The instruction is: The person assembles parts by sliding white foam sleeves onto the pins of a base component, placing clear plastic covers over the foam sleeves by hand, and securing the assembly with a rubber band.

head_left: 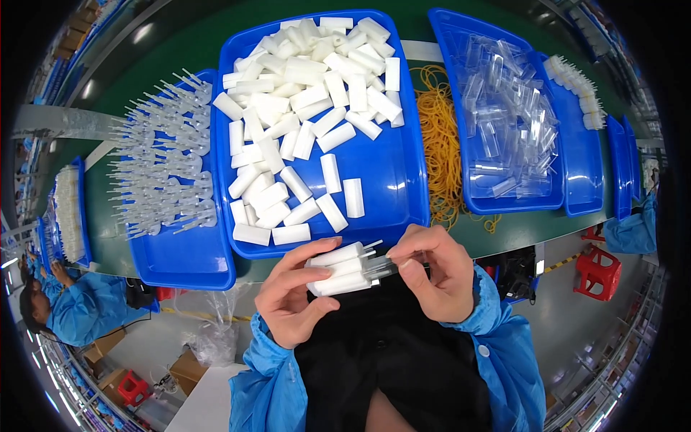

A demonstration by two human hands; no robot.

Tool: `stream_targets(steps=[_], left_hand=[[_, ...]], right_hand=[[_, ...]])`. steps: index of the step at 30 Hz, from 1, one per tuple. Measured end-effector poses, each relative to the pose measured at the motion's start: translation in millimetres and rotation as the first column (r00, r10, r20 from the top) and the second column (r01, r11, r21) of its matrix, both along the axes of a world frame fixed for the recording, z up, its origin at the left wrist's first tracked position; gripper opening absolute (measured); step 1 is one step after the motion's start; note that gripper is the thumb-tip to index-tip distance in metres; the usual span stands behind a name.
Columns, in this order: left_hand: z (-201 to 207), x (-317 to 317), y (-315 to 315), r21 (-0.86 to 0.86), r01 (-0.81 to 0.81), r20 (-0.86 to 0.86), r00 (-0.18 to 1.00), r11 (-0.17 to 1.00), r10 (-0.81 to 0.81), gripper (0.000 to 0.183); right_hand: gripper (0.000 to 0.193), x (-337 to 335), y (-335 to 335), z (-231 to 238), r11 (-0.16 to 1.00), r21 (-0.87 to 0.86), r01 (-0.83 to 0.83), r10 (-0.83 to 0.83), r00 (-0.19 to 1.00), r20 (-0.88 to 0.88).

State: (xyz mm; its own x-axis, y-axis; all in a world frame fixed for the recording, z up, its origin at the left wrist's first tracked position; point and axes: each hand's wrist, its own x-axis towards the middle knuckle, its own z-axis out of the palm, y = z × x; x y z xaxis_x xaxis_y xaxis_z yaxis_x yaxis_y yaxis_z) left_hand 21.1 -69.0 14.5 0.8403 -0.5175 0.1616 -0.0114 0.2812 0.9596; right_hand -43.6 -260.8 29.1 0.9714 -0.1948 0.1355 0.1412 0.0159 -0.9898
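Just in front of the middle tray, my left hand (pixel 296 289) is wrapped round a small bundle of white cylinders (pixel 341 272) lying side by side. Thin transparent plastic stems (pixel 376 267) stick out of their right ends. My right hand (pixel 440 276) is closed in a pinch at those stems, thumb and forefinger near their tips. Its fingers partly hide what lies between them. Beyond both hands, a blue tray (pixel 374 173) holds a heap of loose white foam-like cylinders (pixel 309 79), dense at the back and scattered toward the front.
Left of it, a blue tray (pixel 180 263) carries rows of translucent pieces with thin stems (pixel 162 158). Yellow rubber bands (pixel 439 144) lie on the green table (pixel 497 234) at the right, beside a tray of transparent tubes (pixel 507 115). A person in blue (pixel 90 302) sits far left.
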Motion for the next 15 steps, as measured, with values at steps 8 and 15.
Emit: stream_targets(steps=[8,15], left_hand=[[-2.8,0.0,4.7,0.066,-0.003,0.056,0.998,0.998,-0.001,0.025],[-3.1,0.3,5.2,0.123,-0.071,0.151,0.987,0.99,0.052,0.023]], right_hand=[[0.01,2.3,-0.2,1.4,0.999,-0.026,-0.019,0.019,1.0,0.0],[0.01,1.4,3.9,-1.3,0.998,0.053,-0.023,0.029,0.994,-0.108]])
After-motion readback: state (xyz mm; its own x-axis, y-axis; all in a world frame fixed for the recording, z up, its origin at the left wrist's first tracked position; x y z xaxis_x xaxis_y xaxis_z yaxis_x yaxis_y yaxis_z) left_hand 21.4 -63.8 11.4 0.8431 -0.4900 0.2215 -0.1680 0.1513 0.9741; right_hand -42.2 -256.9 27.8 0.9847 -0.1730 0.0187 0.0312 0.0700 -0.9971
